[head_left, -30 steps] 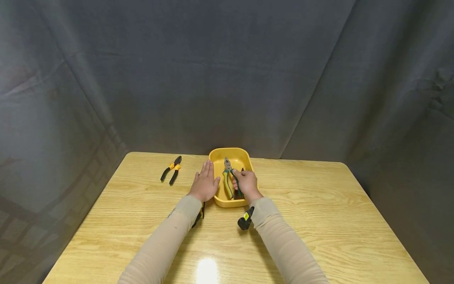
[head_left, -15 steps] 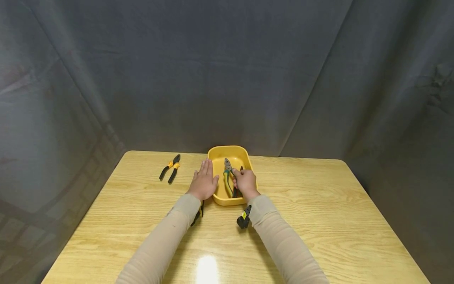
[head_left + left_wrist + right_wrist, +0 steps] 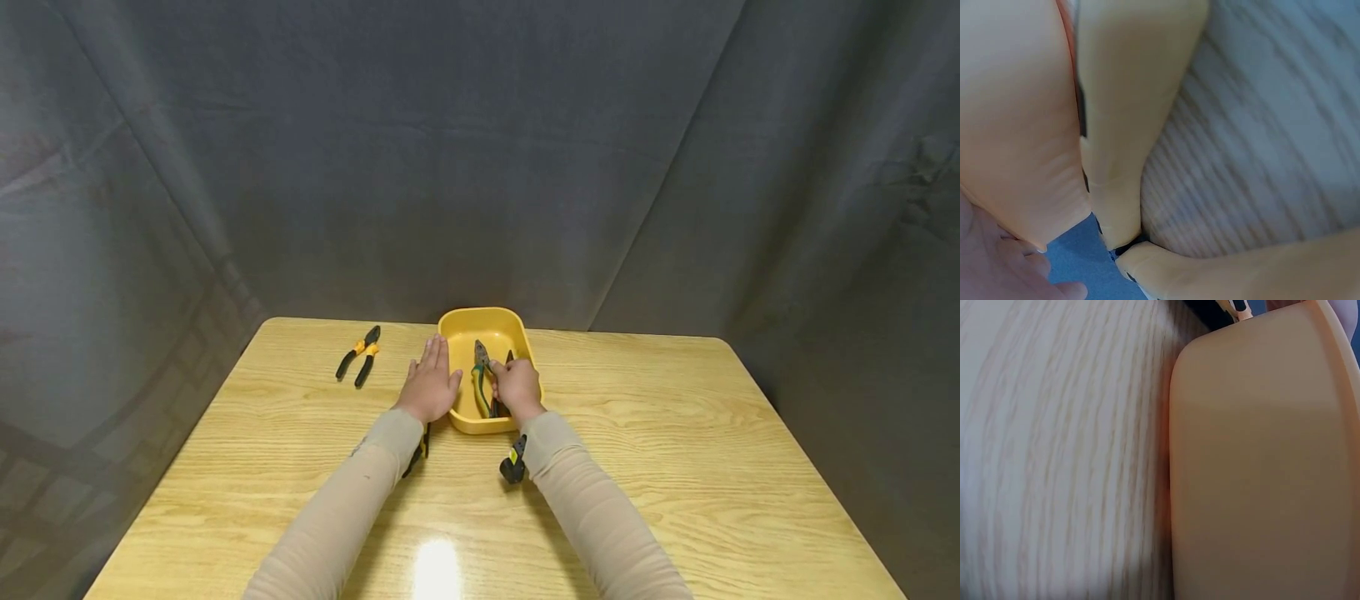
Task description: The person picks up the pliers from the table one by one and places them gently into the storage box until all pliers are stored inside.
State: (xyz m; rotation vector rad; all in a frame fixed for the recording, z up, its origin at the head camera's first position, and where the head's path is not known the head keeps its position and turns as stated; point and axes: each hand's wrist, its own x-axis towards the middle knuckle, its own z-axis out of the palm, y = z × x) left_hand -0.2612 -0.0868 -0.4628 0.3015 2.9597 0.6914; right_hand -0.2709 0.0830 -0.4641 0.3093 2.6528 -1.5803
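Where dark grey cloth (image 3: 480,150) drapes the room, a pale wooden surface (image 3: 675,467) carries a yellow tray (image 3: 459,322). Left hand (image 3: 431,385) lies flat, fingers straight, against the tray's side. Right hand (image 3: 516,386) inside curls round green-handled pliers (image 3: 481,371). Orange-and-black pliers (image 3: 360,356) lie well left.

Tray (image 3: 459,321) sits at the back middle of the table (image 3: 675,467), with pliers (image 3: 480,367) lying inside it. Left hand (image 3: 431,387) rests flat against the tray's left side, right hand (image 3: 516,385) over the pliers. Another pair of pliers (image 3: 360,356) lies further left.
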